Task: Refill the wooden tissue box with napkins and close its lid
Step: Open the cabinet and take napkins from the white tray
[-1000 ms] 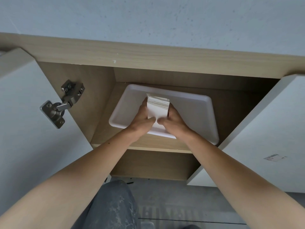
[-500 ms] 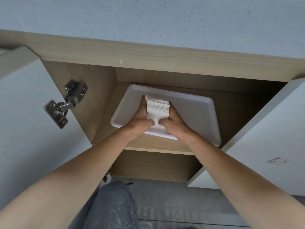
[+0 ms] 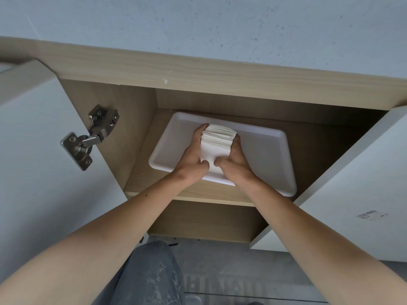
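Note:
A thick stack of white napkins (image 3: 217, 144) stands on a white plastic tray (image 3: 264, 150) on the cabinet shelf. My left hand (image 3: 192, 156) grips the stack's left side and my right hand (image 3: 234, 159) grips its right side, thumbs meeting on the near face. The fingers wrap round the far sides and are partly hidden. The wooden tissue box is not in view.
The tray sits on a wooden shelf (image 3: 154, 186) inside a cabinet under a grey countertop (image 3: 220, 25). Both white doors stand open: the left door (image 3: 33, 161) with a metal hinge (image 3: 90, 137), the right door (image 3: 352, 183). My knee in grey trousers (image 3: 152, 276) is below.
The view has shifted slightly, and both hands have stayed clamped on the napkin stack in the tray, with the stack barely moved.

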